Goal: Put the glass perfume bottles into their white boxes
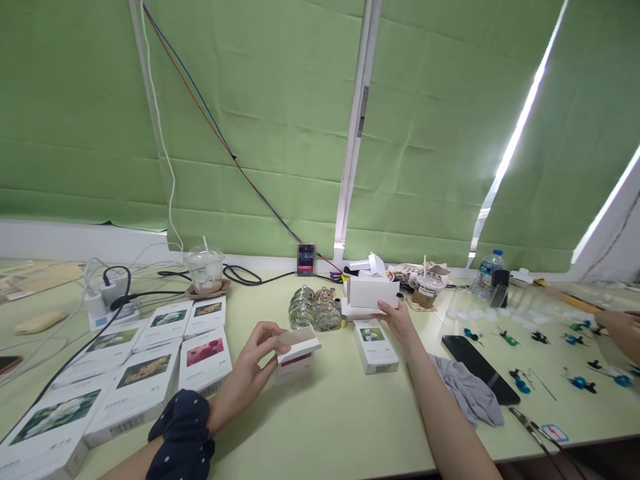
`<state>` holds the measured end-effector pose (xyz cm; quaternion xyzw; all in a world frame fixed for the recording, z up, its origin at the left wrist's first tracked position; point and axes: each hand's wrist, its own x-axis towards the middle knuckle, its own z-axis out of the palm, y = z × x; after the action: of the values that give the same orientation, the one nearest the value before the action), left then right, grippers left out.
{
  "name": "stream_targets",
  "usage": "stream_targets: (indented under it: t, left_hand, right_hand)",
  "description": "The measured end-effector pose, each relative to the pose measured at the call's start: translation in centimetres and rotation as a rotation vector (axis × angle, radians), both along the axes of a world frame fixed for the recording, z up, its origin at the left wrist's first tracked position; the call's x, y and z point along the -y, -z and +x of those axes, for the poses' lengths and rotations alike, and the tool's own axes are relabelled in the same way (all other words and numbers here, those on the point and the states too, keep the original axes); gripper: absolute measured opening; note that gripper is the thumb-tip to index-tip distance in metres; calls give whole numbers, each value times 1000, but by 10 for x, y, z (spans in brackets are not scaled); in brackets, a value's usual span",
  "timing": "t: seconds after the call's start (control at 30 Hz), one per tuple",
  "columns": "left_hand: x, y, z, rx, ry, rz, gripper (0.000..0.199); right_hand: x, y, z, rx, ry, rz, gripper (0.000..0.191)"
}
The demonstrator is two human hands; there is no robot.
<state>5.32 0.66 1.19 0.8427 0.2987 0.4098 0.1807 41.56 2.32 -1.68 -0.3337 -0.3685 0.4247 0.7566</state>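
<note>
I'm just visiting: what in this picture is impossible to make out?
In the head view:
- Screen at the back: its content is blurred out.
- Box in the left hand: partly hidden behind the fingers.
- Picture-fronted boxes on the left: their small print is too tiny to read.
- Another person's hand: cut off by the right edge.

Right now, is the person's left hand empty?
No, the left hand holds a white box with a dark red band.
</note>
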Motion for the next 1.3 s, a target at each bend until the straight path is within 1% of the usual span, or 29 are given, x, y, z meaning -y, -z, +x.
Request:
stream_targets:
  t: [0.13,0.33,0.37,0.43,0.47,0.5,0.57,0.63,0.7,0.77,0.87,0.97,1.07,1.2,1.3]
  left_hand:
    - [1,-2,0,3,39,14,19]
    - [5,-4,0,-49,9,17,14]
    - [7,-5,1,-49,0,9,19]
    - [10,-6,3,-32,-21,-23,42]
    - [13,-7,4,-21,-25,-43,50]
    - [16,-9,5,-15,-17,-62,52]
    - [22,-15,6,-33,39,-78,43]
    - [26,-21,6,-86,112,-39,32]
    - [27,-25,5,-160,144,54,30]
    - [26,-25,4,-236,141,151,31]
    - [20,-20,4,-305,138,236,39]
    - [16,-9,7,-299,135,270,47]
    - [14,0,12,-275,121,283,46]
    - [14,2,18,-268,124,293,44]
    - [12,3,18,-244,153,237,43]
  right_hand:
    - [2,-5,-6,1,-33,17,43]
    - [4,-15,-23,-10,-83,19,37]
    - [5,-18,-26,-9,-90,20,36]
    - [7,-24,-33,-3,-104,27,35]
    - [8,-28,-38,-1,-109,37,35]
    - [10,-33,-43,0,-112,49,34]
    - [16,-44,-58,0,-114,74,34]
    - [24,-56,-77,4,-120,90,36]
    - [35,-68,-98,4,-132,95,38]
    - [48,-77,-118,39,-156,94,37]
    - [69,-86,-144,171,-182,65,36]
    - [83,-89,-158,341,-150,57,36]
    - [89,-87,-162,459,-81,76,34]
    - [92,-80,-158,541,25,56,35]
    - [96,-74,-153,598,95,40,36]
